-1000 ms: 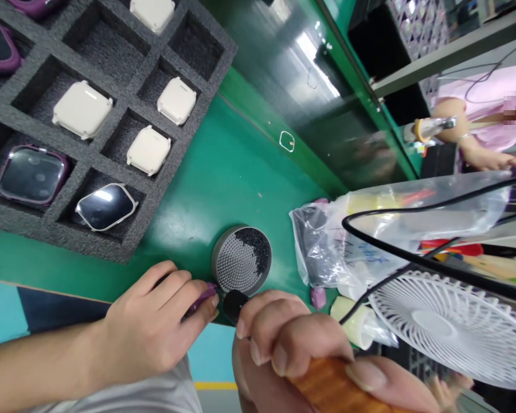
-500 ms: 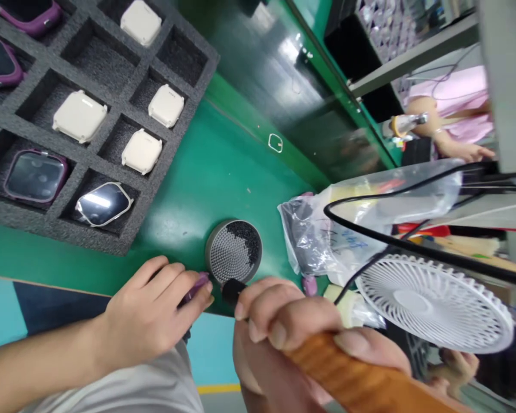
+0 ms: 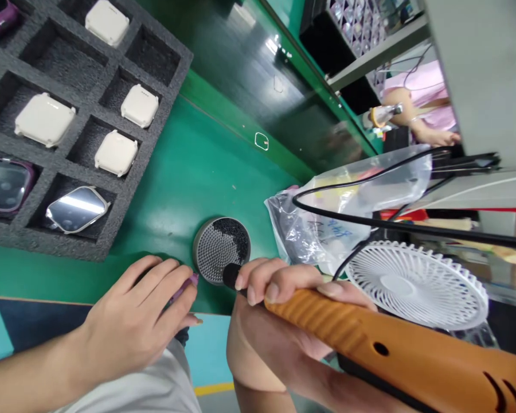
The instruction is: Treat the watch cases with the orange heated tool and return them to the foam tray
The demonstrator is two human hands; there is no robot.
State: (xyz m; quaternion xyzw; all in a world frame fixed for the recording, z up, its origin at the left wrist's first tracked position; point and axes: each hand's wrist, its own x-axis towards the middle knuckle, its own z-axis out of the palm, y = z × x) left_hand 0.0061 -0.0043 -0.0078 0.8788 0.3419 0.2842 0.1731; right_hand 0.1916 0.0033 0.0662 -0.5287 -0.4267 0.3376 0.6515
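My left hand rests on the green bench near its front edge, fingers curled over a small purple part that mostly hides under them. My right hand is wrapped round an orange electric screwdriver; its black nose points at the round grey screw tray and sits just by its rim. Both hands are close together in front of that tray.
A black foam tray at the left holds cream watch cases and shiny watch faces. A clear plastic bag, a black cable and a white desk fan crowd the right. Another person in pink works far back.
The view has shifted, so everything slid left and the orange screwdriver body now shows in full. My left hand has flattened more over the purple part; the screwdriver nose stays by the screw tray.
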